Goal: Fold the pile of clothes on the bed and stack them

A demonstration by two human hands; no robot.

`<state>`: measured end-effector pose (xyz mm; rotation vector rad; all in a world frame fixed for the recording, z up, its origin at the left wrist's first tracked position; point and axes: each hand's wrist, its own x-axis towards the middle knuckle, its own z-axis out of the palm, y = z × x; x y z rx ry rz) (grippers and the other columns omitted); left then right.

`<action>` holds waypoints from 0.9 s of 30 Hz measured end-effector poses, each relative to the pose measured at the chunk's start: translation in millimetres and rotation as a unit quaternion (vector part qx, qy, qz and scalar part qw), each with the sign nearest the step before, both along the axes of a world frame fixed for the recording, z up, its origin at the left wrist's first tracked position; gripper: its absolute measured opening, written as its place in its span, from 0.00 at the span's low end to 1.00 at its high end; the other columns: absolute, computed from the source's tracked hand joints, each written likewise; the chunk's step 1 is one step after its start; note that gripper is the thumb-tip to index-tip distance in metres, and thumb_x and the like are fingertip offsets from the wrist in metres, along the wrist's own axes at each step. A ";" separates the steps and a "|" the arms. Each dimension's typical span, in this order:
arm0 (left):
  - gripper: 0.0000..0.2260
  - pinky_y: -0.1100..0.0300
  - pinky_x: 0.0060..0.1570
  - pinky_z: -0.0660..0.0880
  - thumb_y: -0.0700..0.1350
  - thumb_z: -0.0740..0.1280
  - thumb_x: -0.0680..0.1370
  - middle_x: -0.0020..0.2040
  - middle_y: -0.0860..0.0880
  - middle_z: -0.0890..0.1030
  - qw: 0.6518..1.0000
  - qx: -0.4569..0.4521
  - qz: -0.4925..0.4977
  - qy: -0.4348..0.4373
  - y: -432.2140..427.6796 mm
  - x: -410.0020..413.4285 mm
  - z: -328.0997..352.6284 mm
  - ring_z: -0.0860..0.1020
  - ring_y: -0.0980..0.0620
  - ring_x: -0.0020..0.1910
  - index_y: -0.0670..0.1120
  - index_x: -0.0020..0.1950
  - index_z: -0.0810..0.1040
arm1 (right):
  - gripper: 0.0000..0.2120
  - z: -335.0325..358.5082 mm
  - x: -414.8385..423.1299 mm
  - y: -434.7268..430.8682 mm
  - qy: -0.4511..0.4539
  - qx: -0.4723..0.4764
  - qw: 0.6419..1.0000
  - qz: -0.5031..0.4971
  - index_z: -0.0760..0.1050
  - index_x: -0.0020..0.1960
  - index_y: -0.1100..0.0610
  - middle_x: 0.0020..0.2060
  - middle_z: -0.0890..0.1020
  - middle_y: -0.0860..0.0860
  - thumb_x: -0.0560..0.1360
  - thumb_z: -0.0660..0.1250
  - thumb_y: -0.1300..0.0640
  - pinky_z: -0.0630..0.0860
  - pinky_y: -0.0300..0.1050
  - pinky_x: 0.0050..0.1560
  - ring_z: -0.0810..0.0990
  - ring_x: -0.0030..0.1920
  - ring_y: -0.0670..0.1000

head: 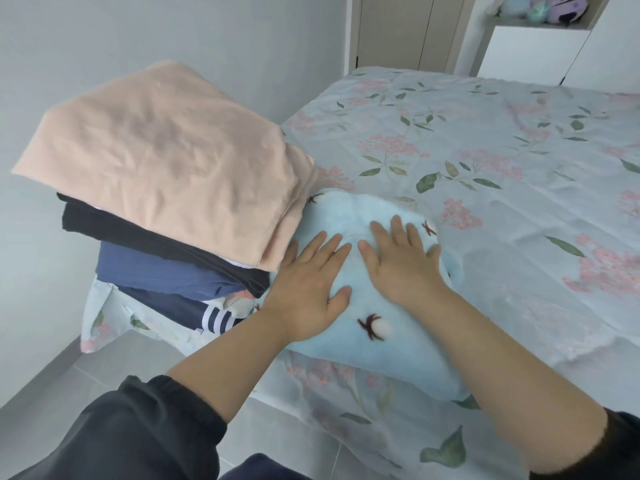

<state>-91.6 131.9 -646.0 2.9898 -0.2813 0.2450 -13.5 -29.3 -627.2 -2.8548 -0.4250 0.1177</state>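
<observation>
1. Left hand [311,285]: palm down on the light blue fleece garment [381,344], fingers [329,245] straight and slightly spread, thumb angled toward the other hand.
2. Right hand [401,261]: palm down just beside it on the same garment, fingers [398,226] straight, slightly spread and pressed flat. Neither hand curls round the cloth.
3. Forearms bare; dark sleeves [156,427] bunched near the elbows.
4. Fleece garment lies under both palms at the near edge of the bed [502,140].
5. Stack of folded clothes [180,271] just left of the left fingers, touching the fleece. Peach piece [162,161] on top; black, blue and white-striped navy layers below.
6. Floral sheet stretches beyond the fingertips and to their right.
7. Grey tiled floor [104,362] below the wrists; closet doors [405,29] and a shelf of plush toys [540,8] far beyond the fingertips.
</observation>
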 end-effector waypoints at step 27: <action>0.22 0.51 0.72 0.55 0.46 0.55 0.82 0.76 0.46 0.63 0.991 -0.061 0.050 -0.105 -36.8 -53.1 56.3 0.58 0.48 0.76 0.45 0.75 0.63 | 0.29 32.7 -58.4 -28.1 -0.108 0.122 0.986 0.028 0.49 0.78 0.58 0.78 0.49 0.54 0.81 0.52 0.48 0.44 0.55 0.75 0.46 0.77 0.51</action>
